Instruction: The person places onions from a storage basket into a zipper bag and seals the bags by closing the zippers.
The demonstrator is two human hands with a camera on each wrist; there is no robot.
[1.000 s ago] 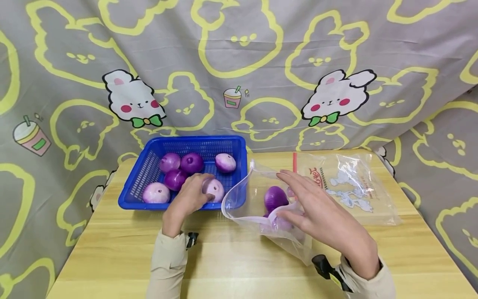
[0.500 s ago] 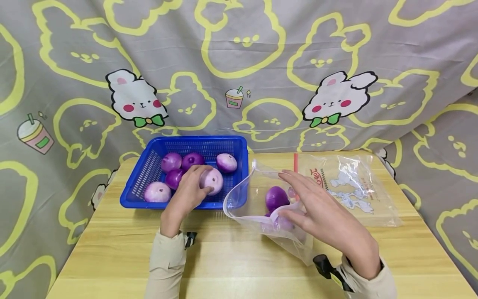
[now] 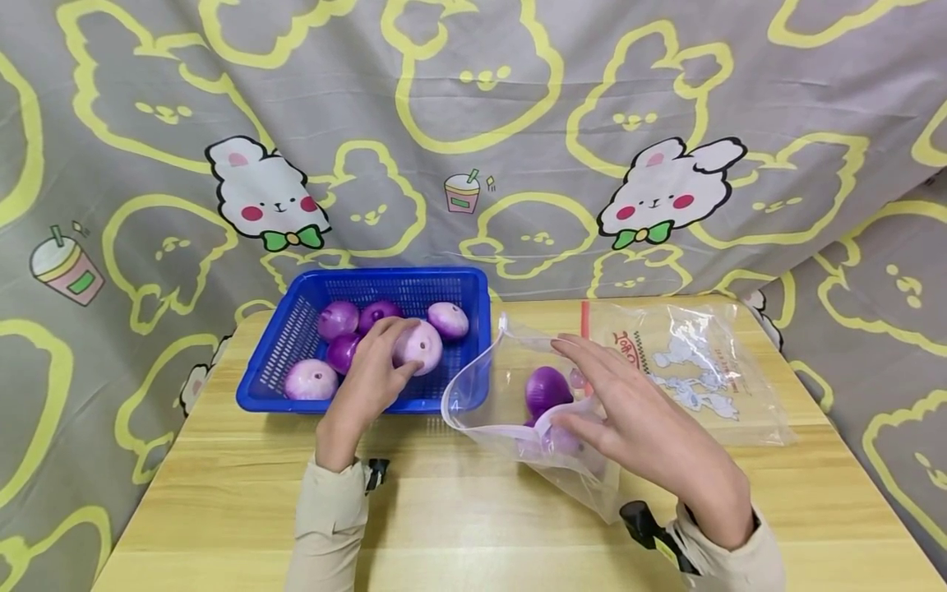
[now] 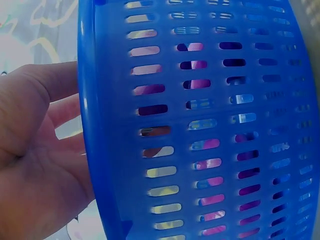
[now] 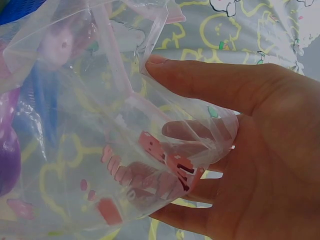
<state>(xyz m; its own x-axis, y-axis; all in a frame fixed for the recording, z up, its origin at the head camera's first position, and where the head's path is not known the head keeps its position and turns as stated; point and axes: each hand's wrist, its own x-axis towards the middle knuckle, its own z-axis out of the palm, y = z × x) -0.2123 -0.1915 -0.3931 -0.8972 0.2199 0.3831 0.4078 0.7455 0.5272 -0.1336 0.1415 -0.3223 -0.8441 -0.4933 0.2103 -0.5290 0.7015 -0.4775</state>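
Note:
My left hand (image 3: 362, 378) holds a pale purple onion (image 3: 425, 349) between thumb and fingers, above the floor of the blue basket (image 3: 247, 395). Several other purple onions (image 3: 311, 380) lie in that basket. In the left wrist view the basket wall (image 4: 115, 120) hides the held onion and the fingertips. Right of the basket, my right hand (image 3: 644, 427) holds the rim of a clear zip bag (image 3: 473, 395), whose mouth gapes toward the basket. Inside the bag sit purple onions (image 3: 547, 390). The right wrist view shows the right thumb (image 5: 195, 77) against the bag film, with fingers behind it.
A second clear bag (image 3: 695, 370) with a red top strip and printed figures lies flat at the table's back right. The wooden table (image 3: 444, 526) extends in front. A patterned grey cloth (image 3: 473, 99) hangs behind it.
My left hand has raised the pale onion from the basket's near right part, up and slightly away from me. My right hand and the zip bag have stayed in place.

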